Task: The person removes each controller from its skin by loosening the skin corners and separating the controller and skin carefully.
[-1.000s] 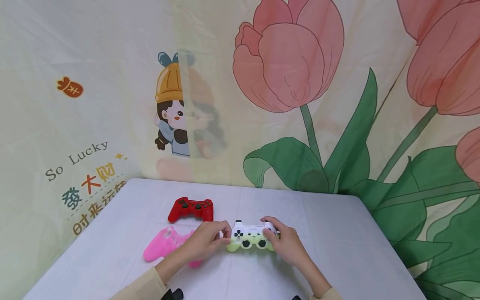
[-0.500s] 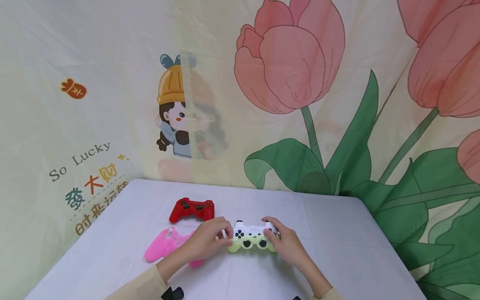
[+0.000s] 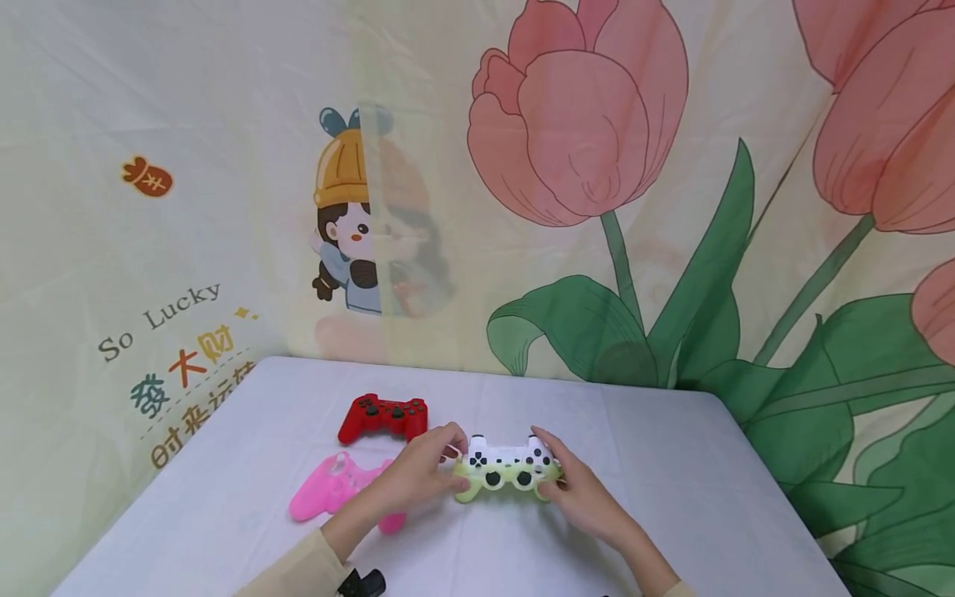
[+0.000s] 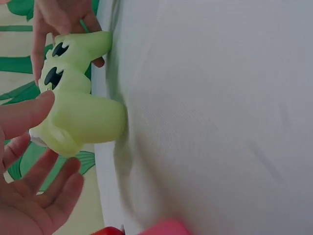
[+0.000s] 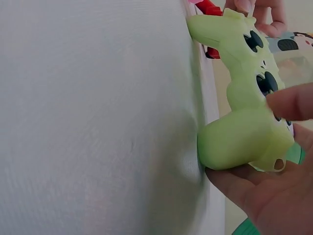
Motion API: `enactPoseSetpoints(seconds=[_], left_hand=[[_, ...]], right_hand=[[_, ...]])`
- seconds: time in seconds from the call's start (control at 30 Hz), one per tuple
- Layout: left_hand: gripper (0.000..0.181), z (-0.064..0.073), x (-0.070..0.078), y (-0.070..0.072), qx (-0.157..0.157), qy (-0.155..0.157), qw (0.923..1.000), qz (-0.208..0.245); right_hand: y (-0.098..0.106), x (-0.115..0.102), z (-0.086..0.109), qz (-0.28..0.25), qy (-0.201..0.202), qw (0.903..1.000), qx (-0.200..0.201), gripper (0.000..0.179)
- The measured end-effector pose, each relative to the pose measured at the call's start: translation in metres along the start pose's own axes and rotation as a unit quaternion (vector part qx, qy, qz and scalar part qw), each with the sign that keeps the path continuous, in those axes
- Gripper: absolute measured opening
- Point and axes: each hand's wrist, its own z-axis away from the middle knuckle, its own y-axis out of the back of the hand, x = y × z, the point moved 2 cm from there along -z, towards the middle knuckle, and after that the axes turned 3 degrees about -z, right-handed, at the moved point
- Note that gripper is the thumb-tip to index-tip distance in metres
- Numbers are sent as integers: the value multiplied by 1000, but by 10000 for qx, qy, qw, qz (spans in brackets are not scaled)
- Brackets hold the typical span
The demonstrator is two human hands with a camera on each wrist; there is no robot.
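A white game controller (image 3: 507,453) with a pale green silicone cover (image 3: 468,491) over its lower part stands in the middle of the table, its grips toward me. My left hand (image 3: 427,466) holds its left end, thumb on the front of the cover and fingers behind, as the left wrist view shows. At the other end my right hand (image 3: 589,500) grips the right side, its thumb low near the right stick and fingers behind and underneath. In the right wrist view, the cover (image 5: 239,139) wraps the near grip, which touches the tablecloth.
A red game controller (image 3: 360,430) lies at the back left. In front of it lies a pink silicone cover (image 3: 322,491), partly hidden by my left arm. The white-clothed table (image 3: 671,464) meets a printed tulip curtain (image 3: 574,133) at the back.
My right thumb has slid from the controller's upper face down to its lower right grip, uncovering the right buttons. The left fingers have moved up slightly. The green cover reaches higher at the ends.
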Motion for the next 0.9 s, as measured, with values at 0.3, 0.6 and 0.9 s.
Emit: enactPoseSetpoints(seconds=[0.3,0.6,0.9], left_hand=[[72,1,5,-16,-133,323,9985,414],[76,12,6,-16,286,450,9929,1065],[67,30,11,-19,325,635,9839,1637]], right_hand=[[-2,-1,6,15,15,9998,216,74],[-6,-16,17,-235,-397,9979,453,68],[-13,-20,34,-322,-557,9959,639,68]])
